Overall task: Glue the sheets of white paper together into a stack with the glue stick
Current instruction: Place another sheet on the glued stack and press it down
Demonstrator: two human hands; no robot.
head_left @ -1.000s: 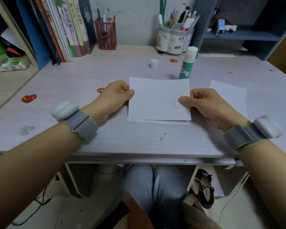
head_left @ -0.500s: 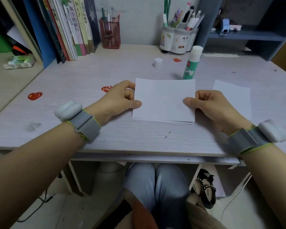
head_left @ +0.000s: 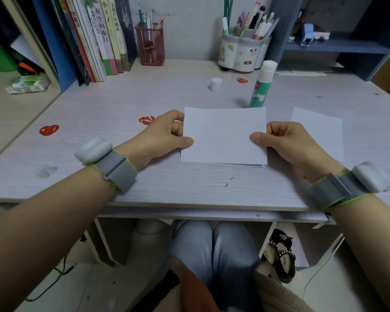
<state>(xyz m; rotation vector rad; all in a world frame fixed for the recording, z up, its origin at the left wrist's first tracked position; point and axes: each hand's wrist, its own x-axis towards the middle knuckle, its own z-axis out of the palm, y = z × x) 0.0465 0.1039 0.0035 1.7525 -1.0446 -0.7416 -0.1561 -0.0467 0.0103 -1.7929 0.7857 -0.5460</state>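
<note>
A white paper stack (head_left: 223,135) lies flat on the desk's middle, a lower sheet's edge peeking out along its near side. My left hand (head_left: 160,136) pinches the stack's left edge, thumb on top. My right hand (head_left: 286,143) pinches the right edge the same way. Behind the stack stands the green glue stick (head_left: 262,85), uncapped and upright, just beyond the far right corner. Its white cap (head_left: 216,84) rests apart, further left. Another loose white sheet (head_left: 320,129) lies to the right, partly behind my right hand.
The pale wooden desk (head_left: 122,176) carries red heart stickers (head_left: 49,130) at the left. At the back are upright books (head_left: 99,39), a red mesh pen holder (head_left: 150,46) and a white pen pot (head_left: 243,52). A blue shelf (head_left: 338,48) rises at the back right.
The top sheet has settled more squarely over the lower one, whose near edge shows less. Both hands keep their grip on the side edges. The view has shifted slightly.
</note>
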